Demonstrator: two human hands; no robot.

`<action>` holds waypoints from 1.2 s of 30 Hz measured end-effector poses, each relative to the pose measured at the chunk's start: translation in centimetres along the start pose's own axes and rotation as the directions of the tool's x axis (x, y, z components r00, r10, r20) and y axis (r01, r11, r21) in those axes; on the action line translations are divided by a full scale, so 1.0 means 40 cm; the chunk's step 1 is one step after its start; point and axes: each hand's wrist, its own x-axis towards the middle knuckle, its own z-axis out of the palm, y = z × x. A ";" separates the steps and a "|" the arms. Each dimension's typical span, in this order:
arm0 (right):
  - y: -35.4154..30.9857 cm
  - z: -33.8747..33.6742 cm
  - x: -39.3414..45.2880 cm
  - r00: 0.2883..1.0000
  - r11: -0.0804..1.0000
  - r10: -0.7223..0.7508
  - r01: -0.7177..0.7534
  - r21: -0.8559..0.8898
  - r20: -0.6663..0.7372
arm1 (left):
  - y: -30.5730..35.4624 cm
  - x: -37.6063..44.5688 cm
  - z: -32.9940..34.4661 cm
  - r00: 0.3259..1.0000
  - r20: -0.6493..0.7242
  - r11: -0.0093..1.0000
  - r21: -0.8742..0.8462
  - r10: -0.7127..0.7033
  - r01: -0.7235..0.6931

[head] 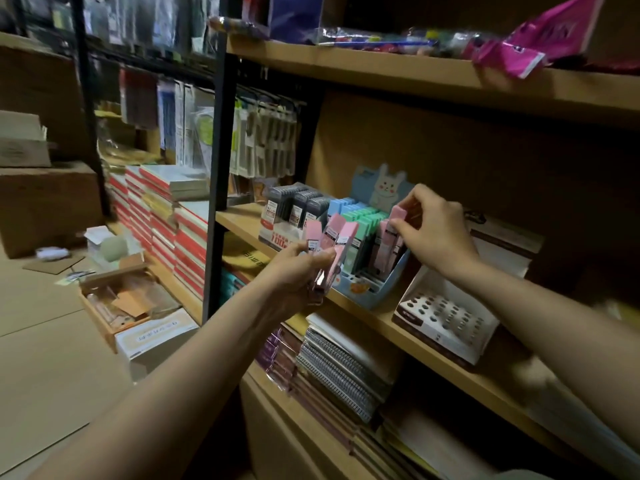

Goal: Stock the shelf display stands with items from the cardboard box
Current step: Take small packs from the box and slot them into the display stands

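Note:
A blue display stand with a rabbit backboard (379, 292) sits on the middle wooden shelf (446, 362). It holds rows of blue, green and pink slim packs. My left hand (298, 271) grips a fan of several pink packs (334, 237) in front of the stand. My right hand (434, 230) pinches one pink pack (398, 214) over the stand's right-hand row, where other pink packs (382, 251) stand upright. An open cardboard box (119, 299) lies on the floor at lower left.
A red-and-white stand of dark packs (294, 213) is left of the blue stand. A white tray with holes (446, 317) is to its right. Notebooks (343, 368) fill the lower shelf. Stacked books (166, 220), hanging goods and boxes line the left.

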 end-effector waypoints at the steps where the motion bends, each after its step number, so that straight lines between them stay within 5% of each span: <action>1: -0.001 0.016 -0.002 1.000 1.000 0.003 -0.003 0.002 0.009 | -0.004 0.002 -0.004 1.000 -0.006 1.000 0.003 -0.009 0.009; 11: 0.026 0.093 -0.006 0.995 0.995 0.103 -0.103 -0.015 0.016 | -0.022 -0.001 -0.021 1.000 -0.012 1.000 0.001 -0.016 0.016; 21: 0.030 0.106 0.002 0.999 0.989 0.037 -0.040 -0.141 -0.026 | -0.039 0.001 -0.011 1.000 -0.015 0.998 0.069 -0.003 0.004; 24: 0.017 0.088 -0.010 0.996 0.996 0.068 -0.064 0.060 -0.065 | -0.043 0.000 -0.007 1.000 0.004 0.996 0.090 0.018 -0.019; 30: -0.036 0.102 -0.068 0.933 0.820 0.249 -0.345 0.457 0.259 | -0.054 -0.003 0.016 0.998 0.034 0.995 0.089 0.049 -0.052; 33: -0.038 0.093 -0.066 0.902 0.773 0.288 -0.417 0.478 0.322 | -0.059 -0.012 0.029 0.998 0.049 0.994 0.106 0.037 -0.042; 36: -0.017 0.057 -0.043 0.938 0.858 0.263 -0.335 0.389 0.227 | -0.063 -0.009 0.031 1.000 -0.006 0.998 0.057 0.021 -0.021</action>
